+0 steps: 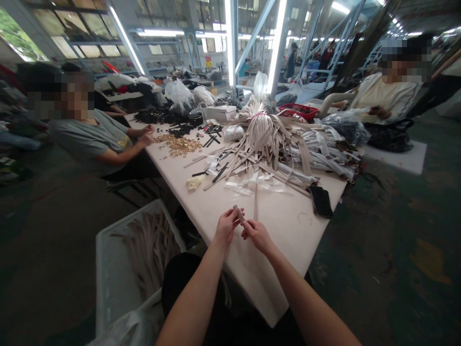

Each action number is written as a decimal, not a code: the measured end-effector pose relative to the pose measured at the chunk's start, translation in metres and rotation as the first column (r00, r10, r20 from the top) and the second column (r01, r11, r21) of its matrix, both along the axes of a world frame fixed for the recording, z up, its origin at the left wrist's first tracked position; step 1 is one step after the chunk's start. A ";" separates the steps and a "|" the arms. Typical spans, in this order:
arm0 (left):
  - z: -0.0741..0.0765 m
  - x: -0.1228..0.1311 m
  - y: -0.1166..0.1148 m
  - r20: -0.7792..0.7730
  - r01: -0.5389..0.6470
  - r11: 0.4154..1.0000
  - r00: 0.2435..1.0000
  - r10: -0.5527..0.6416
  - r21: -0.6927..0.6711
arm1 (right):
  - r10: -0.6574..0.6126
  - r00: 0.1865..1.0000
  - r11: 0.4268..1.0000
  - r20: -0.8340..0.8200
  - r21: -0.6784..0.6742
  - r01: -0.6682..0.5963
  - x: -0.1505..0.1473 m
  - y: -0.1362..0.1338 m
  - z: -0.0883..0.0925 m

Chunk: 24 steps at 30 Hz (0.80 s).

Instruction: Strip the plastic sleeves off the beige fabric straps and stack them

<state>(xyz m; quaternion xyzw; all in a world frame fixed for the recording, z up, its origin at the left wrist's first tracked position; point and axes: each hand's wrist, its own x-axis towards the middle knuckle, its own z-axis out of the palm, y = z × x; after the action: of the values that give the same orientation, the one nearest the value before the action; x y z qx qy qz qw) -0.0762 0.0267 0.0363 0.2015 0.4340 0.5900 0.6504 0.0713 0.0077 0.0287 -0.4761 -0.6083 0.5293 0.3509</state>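
Observation:
Over the near part of the table, my left hand [226, 225] and my right hand [255, 232] come together on one light grey-beige strap [239, 214]. The left fingers pinch it near its upper end, and the right fingers grip it just below. Part of the strap is hidden by the fingers. Beyond my hands, a strap lies lengthwise on the table [291, 250], close to scraps of clear plastic film [239, 187]. A large bundle of similar straps [261, 127], tied with a pink band, spreads over the table's middle.
A black phone [321, 202] lies at the right edge. Gold-coloured metal pieces [180, 145] are heaped at the left, before a seated person [104, 139]. Another person [382, 98] sits at the right. A white bin [103, 269] of straps stands left of my legs.

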 end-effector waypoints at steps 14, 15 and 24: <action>0.024 0.012 -0.040 -0.041 -0.088 0.996 0.995 0.089 0.021 | 0.014 0.999 0.999 0.030 0.033 -0.015 0.006 -0.040 0.026; 0.023 0.013 -0.042 -0.053 -0.060 0.998 0.997 0.060 0.001 | 0.007 1.000 1.000 0.000 0.012 -0.007 0.005 -0.040 0.024; 0.000 0.019 -0.053 0.012 -0.016 0.995 1.000 0.017 -0.101 | 0.043 0.999 0.999 0.009 0.016 -0.044 0.008 -0.040 0.003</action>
<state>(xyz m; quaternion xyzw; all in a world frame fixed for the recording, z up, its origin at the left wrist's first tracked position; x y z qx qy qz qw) -0.0571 -0.0267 0.0365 0.1609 0.4605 0.5741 0.6576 0.0790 -0.0319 0.0315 -0.4621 -0.6243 0.5298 0.3407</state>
